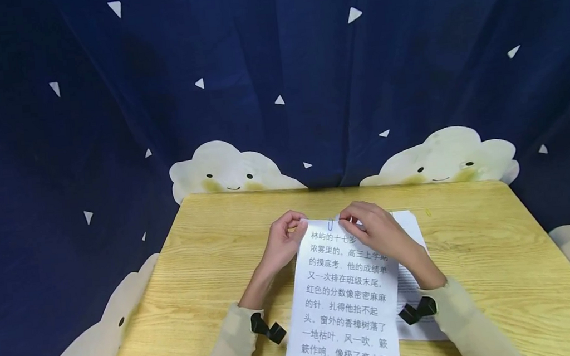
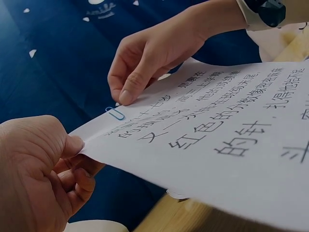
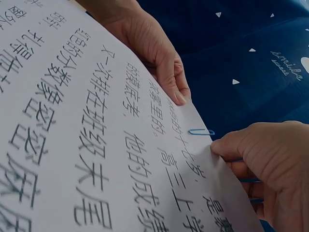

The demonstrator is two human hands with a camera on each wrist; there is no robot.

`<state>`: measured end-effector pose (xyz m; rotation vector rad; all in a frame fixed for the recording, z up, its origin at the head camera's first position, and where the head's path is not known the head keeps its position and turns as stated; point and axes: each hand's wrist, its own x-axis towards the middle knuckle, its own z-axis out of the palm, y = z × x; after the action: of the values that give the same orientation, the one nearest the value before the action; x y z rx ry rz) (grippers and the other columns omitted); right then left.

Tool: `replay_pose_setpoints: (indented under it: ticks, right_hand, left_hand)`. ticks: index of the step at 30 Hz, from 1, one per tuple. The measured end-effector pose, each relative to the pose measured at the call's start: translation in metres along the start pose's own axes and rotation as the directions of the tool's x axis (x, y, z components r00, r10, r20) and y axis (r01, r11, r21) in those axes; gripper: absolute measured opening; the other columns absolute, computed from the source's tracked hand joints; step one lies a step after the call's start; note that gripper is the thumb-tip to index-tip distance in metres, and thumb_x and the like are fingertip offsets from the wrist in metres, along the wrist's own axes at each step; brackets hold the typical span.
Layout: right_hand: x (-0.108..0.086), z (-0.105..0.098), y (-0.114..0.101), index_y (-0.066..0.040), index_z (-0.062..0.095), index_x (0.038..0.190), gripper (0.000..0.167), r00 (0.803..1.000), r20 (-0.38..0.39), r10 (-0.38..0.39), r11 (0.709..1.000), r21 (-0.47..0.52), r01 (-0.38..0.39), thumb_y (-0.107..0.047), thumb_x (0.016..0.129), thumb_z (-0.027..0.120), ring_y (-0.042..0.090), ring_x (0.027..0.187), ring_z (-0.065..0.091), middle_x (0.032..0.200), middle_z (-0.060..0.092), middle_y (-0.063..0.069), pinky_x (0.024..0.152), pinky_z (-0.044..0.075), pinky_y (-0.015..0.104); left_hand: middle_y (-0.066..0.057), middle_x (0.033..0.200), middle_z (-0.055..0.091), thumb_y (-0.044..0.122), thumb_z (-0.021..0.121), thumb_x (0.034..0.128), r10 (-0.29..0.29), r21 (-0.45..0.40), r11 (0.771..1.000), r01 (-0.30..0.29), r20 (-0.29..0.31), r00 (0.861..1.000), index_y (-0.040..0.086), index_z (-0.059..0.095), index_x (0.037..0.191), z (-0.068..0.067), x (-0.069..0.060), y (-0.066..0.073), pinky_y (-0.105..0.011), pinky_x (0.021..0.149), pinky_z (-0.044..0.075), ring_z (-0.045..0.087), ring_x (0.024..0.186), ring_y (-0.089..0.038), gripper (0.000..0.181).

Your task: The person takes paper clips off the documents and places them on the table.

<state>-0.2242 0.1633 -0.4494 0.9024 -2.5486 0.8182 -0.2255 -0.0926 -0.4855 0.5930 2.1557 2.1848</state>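
A white sheet with large printed characters [image 1: 345,302] is held up by its top edge. A blue paper clip [image 1: 330,225] sits on that edge, between the two hands; it also shows in the left wrist view [image 2: 115,113] and the right wrist view [image 3: 201,132]. My left hand [image 1: 282,245] pinches the top left corner between thumb and fingers. Just right of the clip, my right hand [image 1: 377,232] pinches the edge, thumb on the printed side. Blue wire-like pieces [image 3: 251,181] show among the right hand's fingers in the right wrist view.
Another white printed sheet or stack [image 1: 419,324] lies on the wooden table [image 1: 210,251], partly under the raised sheet and right arm. A small yellow item [image 1: 428,212] lies near its upper right. A dark blue curtain [image 1: 305,48] with clouds and triangles hangs behind the table.
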Motion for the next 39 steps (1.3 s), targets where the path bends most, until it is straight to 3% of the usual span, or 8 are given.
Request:
replay_pose_setpoints:
  ticks: [19, 26, 39]
  right_hand:
    - [0.0009, 0.0100, -0.0070, -0.014, 0.075, 0.103, 0.008, 1.000, -0.007, 0.027, 0.998, 0.052, -0.027, -0.020, 0.103, 0.068, 0.012, 0.087, 0.064, 0.098, 0.071, -0.004, 0.081, 0.056, 0.037]
    - [0.0074, 0.0076, -0.0096, -0.015, 0.074, 0.099, 0.008, 0.999, -0.033, 0.027, 0.998, 0.051, -0.025, -0.016, 0.101, 0.066, 0.013, 0.086, 0.062, 0.095, 0.070, -0.004, 0.079, 0.054, 0.037]
    - [0.0093, 0.0097, -0.0082, -0.016, 0.073, 0.098, 0.007, 0.999, -0.039, 0.017, 0.996, 0.085, -0.014, -0.018, 0.102, 0.067, 0.010, 0.085, 0.061, 0.093, 0.069, -0.006, 0.079, 0.054, 0.036]
  left_hand:
    - [-0.025, 0.093, 0.071, 0.002, 0.058, 0.1059, -0.002, 0.043, 0.999, 0.002, 0.003, 1.000, -0.007, 0.064, 0.111, 0.0056, -0.0040, -0.0002, -0.026, 0.052, 0.055, 0.065, 0.054, -0.014, 0.012]
    - [-0.025, 0.092, 0.070, 0.002, 0.057, 0.1061, 0.018, 0.028, 0.999, -0.018, 0.001, 1.000, -0.007, 0.064, 0.110, 0.0043, 0.0005, 0.0020, -0.026, 0.053, 0.055, 0.067, 0.056, -0.015, 0.012]
    - [-0.026, 0.093, 0.071, 0.001, 0.057, 0.1057, 0.004, 0.015, 1.000, -0.004, -0.011, 1.000, -0.008, 0.063, 0.111, 0.0035, 0.0015, 0.0002, -0.027, 0.053, 0.057, 0.068, 0.056, -0.015, 0.012]
